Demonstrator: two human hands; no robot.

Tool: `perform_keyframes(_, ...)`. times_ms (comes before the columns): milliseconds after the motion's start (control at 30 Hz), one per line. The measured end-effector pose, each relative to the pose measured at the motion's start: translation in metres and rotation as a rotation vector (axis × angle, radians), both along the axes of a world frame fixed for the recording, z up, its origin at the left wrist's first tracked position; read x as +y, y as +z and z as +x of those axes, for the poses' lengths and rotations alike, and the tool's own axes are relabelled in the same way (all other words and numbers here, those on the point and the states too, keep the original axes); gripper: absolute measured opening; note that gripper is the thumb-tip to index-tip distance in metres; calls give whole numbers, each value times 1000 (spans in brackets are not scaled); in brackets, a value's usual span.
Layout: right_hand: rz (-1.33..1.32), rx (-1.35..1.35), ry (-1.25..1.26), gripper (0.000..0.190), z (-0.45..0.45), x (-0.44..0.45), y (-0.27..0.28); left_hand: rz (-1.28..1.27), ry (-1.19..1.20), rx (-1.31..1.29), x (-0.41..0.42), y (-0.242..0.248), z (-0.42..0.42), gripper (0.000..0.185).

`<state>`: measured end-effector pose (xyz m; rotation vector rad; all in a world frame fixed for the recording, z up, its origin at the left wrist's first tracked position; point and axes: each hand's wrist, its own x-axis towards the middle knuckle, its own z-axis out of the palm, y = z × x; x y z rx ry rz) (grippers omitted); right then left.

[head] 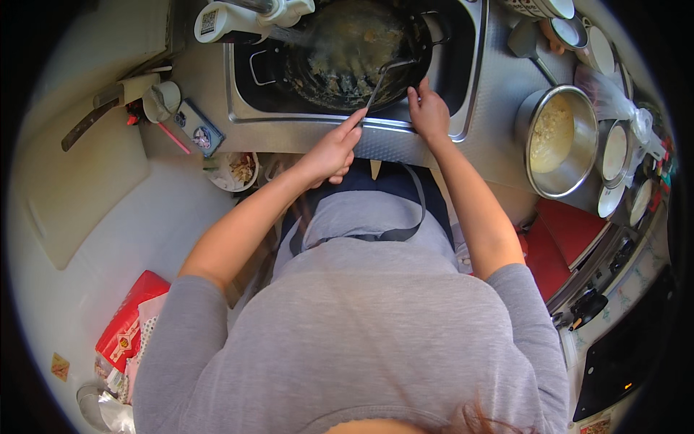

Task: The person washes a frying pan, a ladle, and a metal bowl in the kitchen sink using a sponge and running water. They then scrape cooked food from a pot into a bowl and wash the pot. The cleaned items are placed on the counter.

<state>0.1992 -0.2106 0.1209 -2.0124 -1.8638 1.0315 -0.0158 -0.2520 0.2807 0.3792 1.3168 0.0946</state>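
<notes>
A dark two-handled wok (347, 70) sits tilted in the sink (461, 103), its inside wet and covered with pale and brown residue. Water sprays into it from a white faucet head (233, 24). My left hand (339, 146) is closed round the handle of a long metal utensil (375, 93), whose bent end lies against the wok's inner wall at the right; its exact kind cannot be told. With thumb and fingers, my right hand (429, 111) grips the wok's near right rim. The palm side of this hand is hidden.
Right of the sink stand a metal pot (561, 141) with pale, lumpy contents, a spatula (523, 40) and several bowls. To the left are a phone (199, 127), a cup (161, 102), a cleaver (89, 122) and a cutting board (81, 179). A scrap bin (233, 171) sits below the counter edge.
</notes>
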Motion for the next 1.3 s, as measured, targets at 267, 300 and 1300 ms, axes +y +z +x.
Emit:
perform_keyframes(267,27,9,13,54,-2,0,0,265,609,33,91,-65,21,52)
perform_keyframes(300,21,15,12,54,-2,2,1,276,648,42,90,-66,22,52)
perform_keyframes(1300,79,39,21,48,0,0,-5,304,328,193,56,-77,43,52)
